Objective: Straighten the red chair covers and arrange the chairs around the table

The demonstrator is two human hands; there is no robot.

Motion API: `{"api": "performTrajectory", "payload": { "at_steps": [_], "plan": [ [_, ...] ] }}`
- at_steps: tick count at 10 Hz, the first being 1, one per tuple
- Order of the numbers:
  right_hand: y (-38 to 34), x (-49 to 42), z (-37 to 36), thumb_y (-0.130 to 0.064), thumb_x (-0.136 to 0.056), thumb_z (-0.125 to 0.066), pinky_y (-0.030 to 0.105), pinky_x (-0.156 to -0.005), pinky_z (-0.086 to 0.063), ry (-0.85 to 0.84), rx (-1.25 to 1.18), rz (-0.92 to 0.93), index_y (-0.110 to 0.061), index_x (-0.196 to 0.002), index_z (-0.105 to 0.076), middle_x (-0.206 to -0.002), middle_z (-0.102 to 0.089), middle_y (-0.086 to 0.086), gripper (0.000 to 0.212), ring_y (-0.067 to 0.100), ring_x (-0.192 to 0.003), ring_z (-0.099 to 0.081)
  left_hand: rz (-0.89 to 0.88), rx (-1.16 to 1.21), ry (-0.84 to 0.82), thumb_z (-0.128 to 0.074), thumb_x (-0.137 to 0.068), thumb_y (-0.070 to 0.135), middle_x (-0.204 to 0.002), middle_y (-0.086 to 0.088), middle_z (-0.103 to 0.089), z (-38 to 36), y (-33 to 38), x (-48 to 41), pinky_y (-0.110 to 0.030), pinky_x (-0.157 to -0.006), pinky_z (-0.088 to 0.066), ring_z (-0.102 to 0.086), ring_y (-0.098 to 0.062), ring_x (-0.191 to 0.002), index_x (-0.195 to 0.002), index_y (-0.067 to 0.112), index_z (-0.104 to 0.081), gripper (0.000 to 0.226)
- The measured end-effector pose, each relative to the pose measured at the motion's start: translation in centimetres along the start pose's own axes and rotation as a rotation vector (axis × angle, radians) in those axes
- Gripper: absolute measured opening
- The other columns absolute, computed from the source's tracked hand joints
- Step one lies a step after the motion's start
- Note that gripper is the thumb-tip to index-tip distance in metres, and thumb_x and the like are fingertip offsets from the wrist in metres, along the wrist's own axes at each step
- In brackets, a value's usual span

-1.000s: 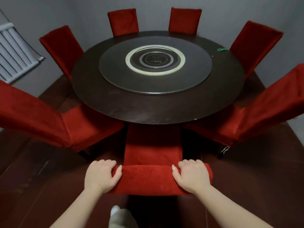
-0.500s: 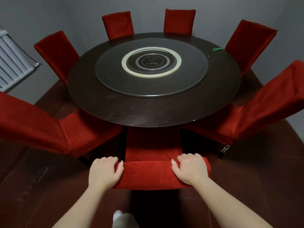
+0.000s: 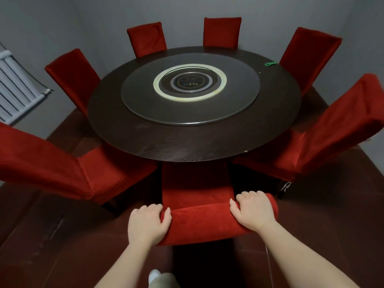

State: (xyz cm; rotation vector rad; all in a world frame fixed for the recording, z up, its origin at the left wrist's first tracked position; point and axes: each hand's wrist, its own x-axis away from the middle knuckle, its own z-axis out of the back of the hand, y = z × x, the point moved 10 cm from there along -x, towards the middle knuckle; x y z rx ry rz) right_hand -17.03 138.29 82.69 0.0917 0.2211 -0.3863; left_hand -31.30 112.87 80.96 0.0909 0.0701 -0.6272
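Both hands (image 3: 199, 217) grip the nearest chair's (image 3: 196, 196) red-covered backrest top.

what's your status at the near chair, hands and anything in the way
Left hand and right hand both clamped on near chair backrest top. Seat tucked under round table. Nothing blocking; neighbour chairs clear either side.

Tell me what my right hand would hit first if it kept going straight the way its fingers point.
Probably the dark round wooden table: the right hand, on the near red-covered chair's backrest, points toward its near edge, though depth is unclear.
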Motion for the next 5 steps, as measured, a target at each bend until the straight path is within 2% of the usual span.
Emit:
{"api": "performTrajectory", "payload": {
  "at_steps": [3,4,5],
  "plan": [
    [-2.2,0.3,-0.7,-0.052,-0.091,-0.029,0.035,-0.058,-0.038,-0.107,0.012,0.012,-0.021,-0.063,-0.063,-0.06,-0.057,-0.003,0.054,0.02,-0.057,-0.056,0.005,-0.026,-0.015,-0.03,-0.088,0.056,-0.059,0.005,-0.053,-0.1,-2.8,-0.7,-0.035,-0.061,-0.039,-0.059,-0.021,-0.06,-0.059,0.025,-0.05,0.047],
    [-2.1,0.8,-0.9,-0.059,-0.092,-0.015,0.036,-0.071,-0.04,-0.234,0.004,-0.003,-0.023,-0.082,-0.065,-0.079,-0.062,-0.004,0.063,0.02,-0.077,-0.059,-0.001,-0.057,-0.088,-0.023,-0.087,0.058,-0.067,0.004,-0.059,-0.1,-2.4,-0.2,-0.036,-0.066,-0.041,-0.062,-0.022,-0.071,-0.065,0.025,-0.054,0.051],
    [-1.7,0.2,-0.7,-0.064,-0.094,-0.02,0.035,-0.083,-0.042,-0.309,-0.031,0.028,-0.025,-0.099,-0.062,-0.1,-0.063,-0.004,0.058,0.019,-0.097,-0.059,-0.067,-0.102,-0.141,-0.021,-0.088,0.064,-0.089,0.005,-0.067,0.7,-2.3,-1.9,-0.034,-0.078,-0.042,-0.063,-0.017,-0.092,-0.08,0.027,-0.059,0.054]
  ]
}}
